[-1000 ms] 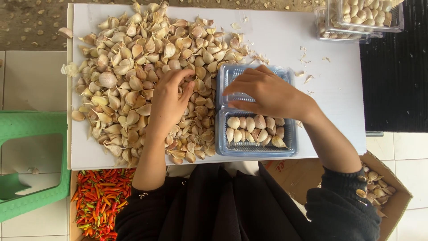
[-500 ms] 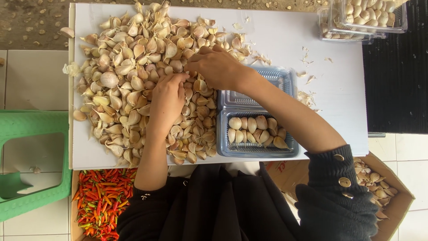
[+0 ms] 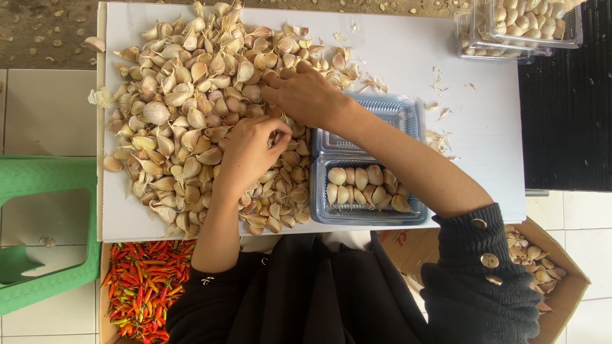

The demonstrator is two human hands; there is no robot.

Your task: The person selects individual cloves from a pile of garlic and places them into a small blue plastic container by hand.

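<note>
A large heap of garlic cloves [image 3: 191, 108] covers the left half of a white table [image 3: 408, 57]. My left hand [image 3: 248, 153] rests on the heap's near right side, fingers curled around cloves. My right hand [image 3: 306, 95] reaches across into the heap just beyond it, fingers pinching among the cloves; what it holds is hidden. To the right lies an open clear plastic clamshell box [image 3: 370, 165]. Its near half holds several cloves [image 3: 363, 188], and its far half looks empty.
Clear boxes filled with garlic [image 3: 529, 22] stand at the table's far right corner. A green plastic stool [image 3: 38, 229] is at the left. Red chillies [image 3: 143, 280] lie below the table's near edge. A cardboard box with garlic [image 3: 542, 267] sits at the near right.
My right hand has moved left from over the clamshell box into the garlic heap. My left hand has stayed on the heap, shifting slightly.
</note>
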